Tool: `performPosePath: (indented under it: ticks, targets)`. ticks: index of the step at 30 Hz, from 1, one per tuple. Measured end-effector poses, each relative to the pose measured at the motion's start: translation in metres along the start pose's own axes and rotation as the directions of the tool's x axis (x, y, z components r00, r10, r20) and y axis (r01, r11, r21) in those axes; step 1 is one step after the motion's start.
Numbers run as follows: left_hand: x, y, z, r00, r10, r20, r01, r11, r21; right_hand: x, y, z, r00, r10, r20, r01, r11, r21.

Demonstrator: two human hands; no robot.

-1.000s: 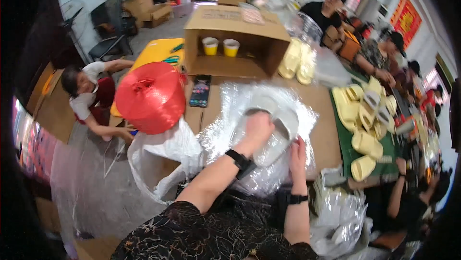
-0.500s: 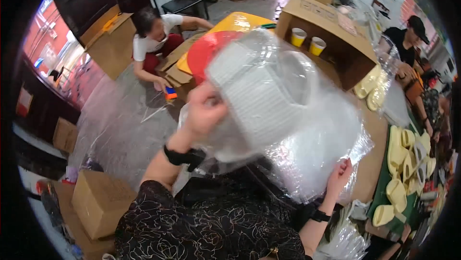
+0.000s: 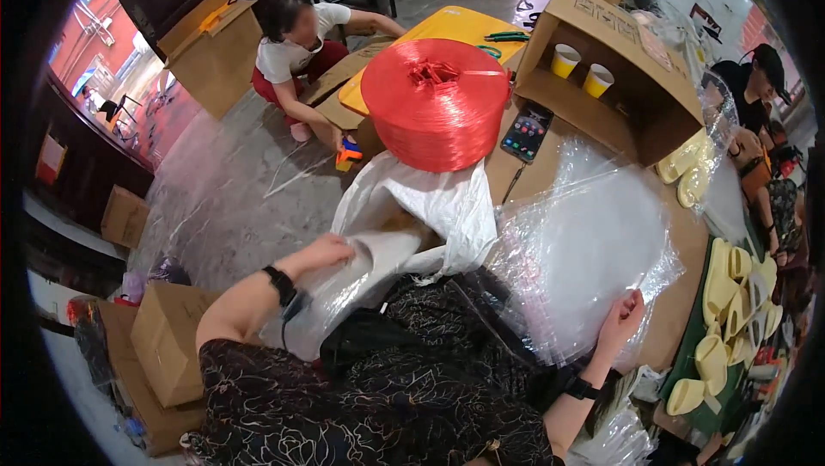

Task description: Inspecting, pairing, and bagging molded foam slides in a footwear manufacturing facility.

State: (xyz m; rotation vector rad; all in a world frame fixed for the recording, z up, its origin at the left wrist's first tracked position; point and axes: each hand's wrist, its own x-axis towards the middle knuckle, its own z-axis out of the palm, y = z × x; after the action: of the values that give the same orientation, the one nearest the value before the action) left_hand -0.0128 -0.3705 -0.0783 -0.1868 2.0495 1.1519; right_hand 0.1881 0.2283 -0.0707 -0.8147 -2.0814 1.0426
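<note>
A white sack [image 3: 460, 217] stands with its mouth gaping in front of me, brownish inside. Over its near left rim is my left hand [image 3: 325, 253], fingers loosely bent and apart, with nothing visible in them. To the right, a stack of clear plastic bags [image 3: 576, 251] lies on the cardboard-covered surface. At its right edge my right hand [image 3: 623, 318] pinches a clear plastic bag between thumb and fingers. Beyond the sack sits a large spool of red plastic twine [image 3: 430, 122].
A phone [image 3: 527, 132] lies beside an open cardboard box [image 3: 636, 53] holding two yellow-and-white cups. Scissors rest on a yellow stool [image 3: 447, 23]. Pale yellow slippers [image 3: 718, 328] are piled at right. A person [image 3: 296, 53] crouches ahead left with a tape dispenser; another person works at far right.
My left hand has come down and left to the sack; the bagged grey ribbed item it held up is out of sight. My right hand stays at the bags.
</note>
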Motion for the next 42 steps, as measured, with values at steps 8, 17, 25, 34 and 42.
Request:
performPosePath:
  ticks: [8,17,25,34,42]
  targets:
    - [0.158,0.028,0.044,0.965,0.197,0.17,-0.222,0.964,0.145,-0.004,-0.006,0.0,0.998,0.014,-0.053,-0.017,0.999,-0.051]
    - [0.231,0.009,0.038,0.923,-0.009,0.386,-0.166,0.893,0.418,-0.007,-0.018,0.004,0.997,0.079,-0.018,-0.078,0.996,0.054]
    - [0.142,-0.115,0.036,0.656,-0.456,0.602,-0.005,0.794,0.607,-0.003,-0.008,-0.005,0.998,-0.01,-0.059,0.001,0.99,-0.14]
    - [0.166,-0.124,0.115,0.697,-0.362,0.619,-0.014,0.856,0.516,-0.001,0.0,-0.002,0.999,-0.022,-0.038,0.015,0.984,-0.175]
    - [0.145,-0.092,0.097,0.818,-0.129,0.56,-0.205,0.845,0.494,0.004,-0.005,0.012,0.995,-0.009,-0.1,0.004,0.999,-0.05]
